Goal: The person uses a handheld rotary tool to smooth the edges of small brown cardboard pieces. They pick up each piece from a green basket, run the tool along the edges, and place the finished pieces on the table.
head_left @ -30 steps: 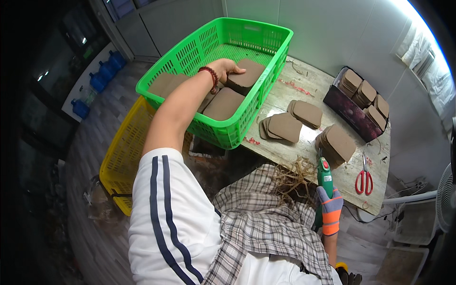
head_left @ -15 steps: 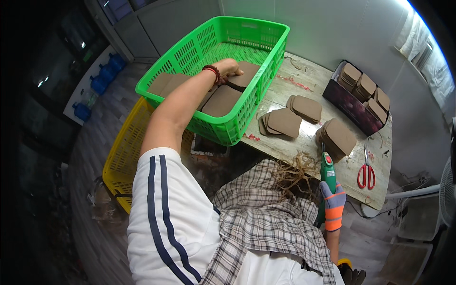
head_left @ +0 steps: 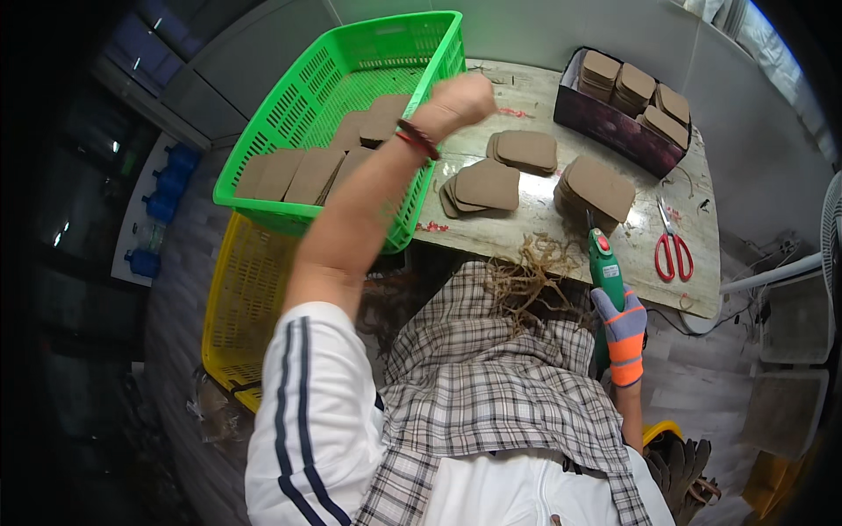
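Out of the green crate [head_left: 399, 31], the left hand [head_left: 460, 101] now hangs beyond its right rim, curled, its grip unreadable to me; brown pads [head_left: 316, 175] remain inside. I count three pad stacks [head_left: 488, 186] mid-tabletop [head_left: 649, 280], finished or not unclear, one power tool [head_left: 605, 263] clamped in the gloved right hand [head_left: 624, 337], four stacks in one back-right-corner box [head_left: 605, 127], one pair of scissors [head_left: 670, 231] near the right edge.

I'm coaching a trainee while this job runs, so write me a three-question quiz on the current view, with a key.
1. What is the gloved right hand holding?
2. True or false: the red-handled scissors lie inside the green crate.
3. The dark box holds: A) brown rounded pieces; B) gloves; C) blue bottles.

Key: 1. A green tool. 2. False; they lie on the table. 3. A.
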`<state>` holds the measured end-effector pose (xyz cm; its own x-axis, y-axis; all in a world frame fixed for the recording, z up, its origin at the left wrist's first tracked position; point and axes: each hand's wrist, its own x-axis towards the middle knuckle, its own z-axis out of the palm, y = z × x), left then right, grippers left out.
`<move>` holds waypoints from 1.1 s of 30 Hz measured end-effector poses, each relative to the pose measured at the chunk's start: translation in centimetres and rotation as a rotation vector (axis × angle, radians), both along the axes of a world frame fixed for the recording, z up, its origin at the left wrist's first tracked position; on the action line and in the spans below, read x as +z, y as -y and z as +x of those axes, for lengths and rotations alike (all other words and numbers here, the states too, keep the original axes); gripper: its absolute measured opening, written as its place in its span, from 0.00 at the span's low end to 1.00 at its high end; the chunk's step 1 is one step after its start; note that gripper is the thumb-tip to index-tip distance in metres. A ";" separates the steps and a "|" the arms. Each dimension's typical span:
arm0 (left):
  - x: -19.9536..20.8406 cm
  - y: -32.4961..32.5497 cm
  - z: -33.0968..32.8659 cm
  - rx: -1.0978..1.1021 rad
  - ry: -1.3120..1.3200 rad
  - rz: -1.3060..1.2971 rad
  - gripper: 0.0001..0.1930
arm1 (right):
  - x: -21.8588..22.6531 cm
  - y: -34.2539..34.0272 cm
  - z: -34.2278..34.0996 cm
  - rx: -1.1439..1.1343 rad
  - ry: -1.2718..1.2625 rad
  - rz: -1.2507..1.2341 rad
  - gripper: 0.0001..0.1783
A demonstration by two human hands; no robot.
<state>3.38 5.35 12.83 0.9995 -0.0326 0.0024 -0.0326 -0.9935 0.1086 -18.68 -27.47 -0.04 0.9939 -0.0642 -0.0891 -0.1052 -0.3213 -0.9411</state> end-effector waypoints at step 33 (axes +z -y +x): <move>-13.0 2.4 0.9 0.142 0.246 -1.744 0.11 | 0.4 -1.2 -0.3 0.014 0.001 -0.024 0.18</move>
